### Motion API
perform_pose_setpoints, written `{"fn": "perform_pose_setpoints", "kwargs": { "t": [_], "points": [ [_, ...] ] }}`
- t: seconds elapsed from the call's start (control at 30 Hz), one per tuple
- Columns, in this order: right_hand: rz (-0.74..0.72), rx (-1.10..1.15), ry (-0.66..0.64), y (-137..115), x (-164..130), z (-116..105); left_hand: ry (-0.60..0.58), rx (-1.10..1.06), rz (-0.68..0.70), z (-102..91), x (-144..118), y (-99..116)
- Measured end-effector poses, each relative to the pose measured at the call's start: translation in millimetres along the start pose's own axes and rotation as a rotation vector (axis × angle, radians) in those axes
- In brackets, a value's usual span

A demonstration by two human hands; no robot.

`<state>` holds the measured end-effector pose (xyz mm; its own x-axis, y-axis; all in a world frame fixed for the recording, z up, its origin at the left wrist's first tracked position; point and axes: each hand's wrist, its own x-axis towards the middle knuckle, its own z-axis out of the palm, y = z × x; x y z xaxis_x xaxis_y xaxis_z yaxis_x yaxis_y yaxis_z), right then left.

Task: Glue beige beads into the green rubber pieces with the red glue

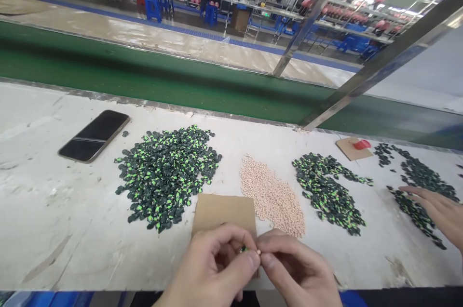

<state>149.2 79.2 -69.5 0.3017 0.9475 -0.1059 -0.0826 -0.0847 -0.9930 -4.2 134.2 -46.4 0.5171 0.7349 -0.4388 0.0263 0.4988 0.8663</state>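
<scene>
At the bottom centre of the frame, a person's left hand (213, 268) and right hand (300, 271) meet fingertip to fingertip above a brown cardboard piece (224, 210). The left thumb and forefinger are pinched nearly closed on a small black-and-green piece (243, 249), mostly hidden; the right fingertips close on a tiny pale bead (258, 252) where the hands meet. How firm either pinch is, I cannot tell. With so little to grip, the bead could squirt out if squeezed off-centre, and would probably be hard to find among the pale bead pile (273, 196) just right of the cardboard. A sleeve or wrist brushing that heap, or the black-and-green pile (168, 174) at centre left, might scatter pieces across the whitish worktable (29, 201) and mix them.
</scene>
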Motion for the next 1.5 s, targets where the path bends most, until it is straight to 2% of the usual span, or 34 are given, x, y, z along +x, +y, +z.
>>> {"fn": "perform_pose_setpoints", "kwargs": {
  "t": [0.13,0.27,0.37,0.47,0.57,0.7,0.93,1.2,1.33,1.4,1.5],
  "points": [
    [-0.097,-0.155,-0.230,-6,4,-10,-0.151,-0.070,-0.124,-10.6,1,5],
    [-0.241,-0.342,-0.285,-13,2,-13,-0.177,-0.037,-0.160,-15.0,0,-2],
    [-0.241,-0.404,-0.268,-8,-1,-11,-0.046,0.002,-0.076,-19.7,-5,-10],
    [-0.234,-0.483,-0.159,6,-3,-11,0.204,0.079,0.153,-31.2,-9,-21],
    [-0.258,-0.587,-0.170,21,-3,-11,0.357,0.198,0.304,-44.9,-9,-35],
    [-0.324,-0.704,-0.239,32,-3,-11,0.410,0.306,0.367,-54.1,-3,-51],
    [-0.380,-0.788,-0.267,32,-2,-10,0.381,0.415,0.364,-57.3,-1,-60],
    [-0.377,-0.713,-0.218,30,-2,-5,0.412,0.295,0.303,-58.2,-3,-55],
    [-0.177,-0.525,-0.167,24,-5,-10,0.353,0.176,0.291,-48.2,-13,-41],
    [-0.071,-0.364,-0.165,21,-6,-12,0.325,0.075,0.227,-38.7,-16,-34],
    [0.006,-0.130,-0.168,17,-8,-14,0.282,-0.121,0.083,-22.8,-15,-27]
  ]
}}
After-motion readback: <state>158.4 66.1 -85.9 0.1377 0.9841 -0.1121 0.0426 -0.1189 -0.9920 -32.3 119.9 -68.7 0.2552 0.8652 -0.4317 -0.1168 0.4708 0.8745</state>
